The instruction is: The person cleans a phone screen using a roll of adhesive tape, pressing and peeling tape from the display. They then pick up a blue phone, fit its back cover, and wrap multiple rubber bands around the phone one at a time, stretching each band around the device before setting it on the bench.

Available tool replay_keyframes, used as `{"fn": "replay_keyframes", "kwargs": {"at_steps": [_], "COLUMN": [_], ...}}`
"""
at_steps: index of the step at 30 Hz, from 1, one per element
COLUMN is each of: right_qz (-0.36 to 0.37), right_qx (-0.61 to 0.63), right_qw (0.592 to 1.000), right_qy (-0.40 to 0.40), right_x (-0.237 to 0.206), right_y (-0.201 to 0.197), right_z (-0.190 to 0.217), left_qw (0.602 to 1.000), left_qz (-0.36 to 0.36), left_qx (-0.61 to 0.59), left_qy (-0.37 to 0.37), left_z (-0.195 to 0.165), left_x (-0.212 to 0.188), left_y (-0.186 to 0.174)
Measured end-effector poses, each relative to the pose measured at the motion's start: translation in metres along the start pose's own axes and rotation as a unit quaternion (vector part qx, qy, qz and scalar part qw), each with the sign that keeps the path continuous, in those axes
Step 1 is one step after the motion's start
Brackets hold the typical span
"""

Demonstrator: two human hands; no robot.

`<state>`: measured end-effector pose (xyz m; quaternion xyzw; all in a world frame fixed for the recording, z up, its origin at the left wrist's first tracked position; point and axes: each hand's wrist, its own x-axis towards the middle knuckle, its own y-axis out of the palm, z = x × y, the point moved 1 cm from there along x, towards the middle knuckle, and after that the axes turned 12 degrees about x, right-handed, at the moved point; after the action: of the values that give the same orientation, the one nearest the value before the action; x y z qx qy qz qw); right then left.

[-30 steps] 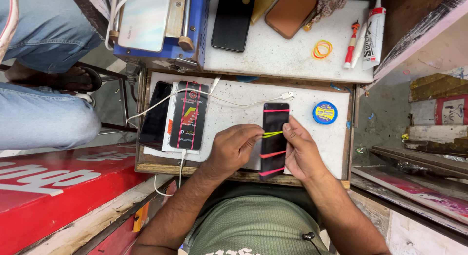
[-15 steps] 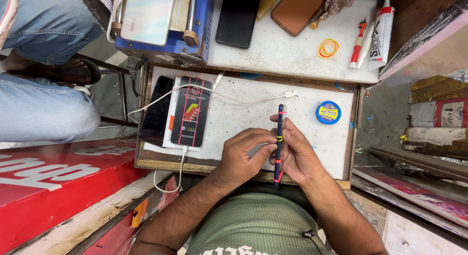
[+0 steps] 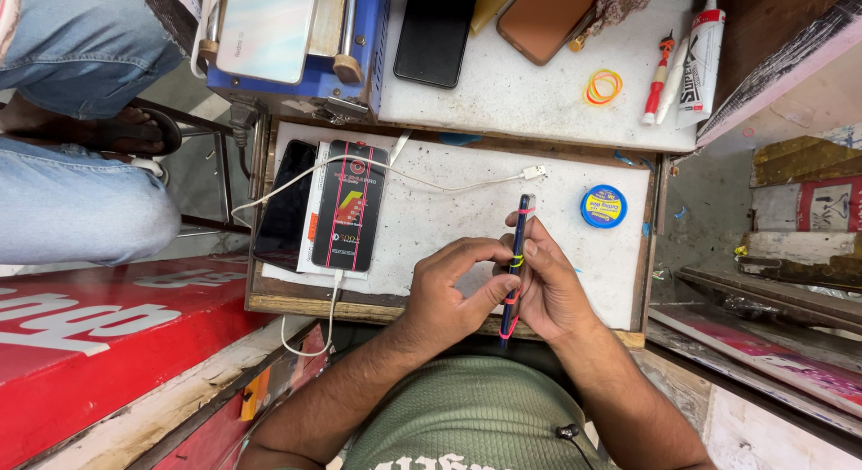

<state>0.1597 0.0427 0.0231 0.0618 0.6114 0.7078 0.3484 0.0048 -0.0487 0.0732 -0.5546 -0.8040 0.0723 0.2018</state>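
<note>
Smartphone [image 3: 518, 263], bound with rubber bands, now stands on edge, no longer flat as a second earlier. Left hand [image 3: 449, 290] and right hand [image 3: 548, 286] both clamp it, above the white tray [image 3: 449, 219]. At 2 o'clock on the tray: round blue tin [image 3: 602, 206], closed.

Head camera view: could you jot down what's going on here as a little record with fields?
Held item: slim dark phone turned on edge, bound with pink and yellow rubber bands
Left hand: grip on the phone's left side, fingertips at the bands
Right hand: grip on the phone's right side
Surface: white work board
On board: second phone banded to a box, white cable, round blue tin
Upper shelf: loose rubber bands, glue tube
</note>
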Motion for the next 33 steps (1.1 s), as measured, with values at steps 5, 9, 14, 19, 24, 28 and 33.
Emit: {"fn": "replay_keyframes", "kwargs": {"at_steps": [5,9,14,19,24,28,33], "right_qz": [0.009,-0.018,-0.011,-0.02,-0.028,0.009,0.031], "right_qx": [-0.017,-0.029,-0.034,-0.054,-0.165,-0.23,-0.402], "right_qw": [1.0,0.999,0.999,0.997,0.982,0.972,0.911], "right_qy": [-0.021,-0.035,-0.041,-0.052,-0.089,-0.038,-0.088], "right_x": [0.001,0.0,-0.001,0.001,-0.005,-0.016,-0.02], "right_y": [0.0,0.002,0.004,0.008,0.025,0.036,0.035], "right_z": [-0.002,-0.005,-0.005,-0.005,0.01,0.023,0.033], "left_qw": [1.0,0.999,1.0,0.999,0.992,0.891,0.832], "left_qz": [-0.014,-0.013,-0.012,-0.02,0.016,0.065,0.065], "left_qx": [0.012,0.026,0.025,0.029,-0.093,-0.387,-0.481], "left_qy": [-0.014,-0.017,-0.005,0.0,-0.083,-0.228,-0.268], "left_z": [-0.002,-0.002,-0.004,0.002,0.024,0.044,0.057], "left_x": [-0.002,-0.002,-0.002,-0.004,-0.005,-0.002,-0.005], "left_y": [0.003,0.003,0.003,0.003,0.005,0.01,0.007]}}
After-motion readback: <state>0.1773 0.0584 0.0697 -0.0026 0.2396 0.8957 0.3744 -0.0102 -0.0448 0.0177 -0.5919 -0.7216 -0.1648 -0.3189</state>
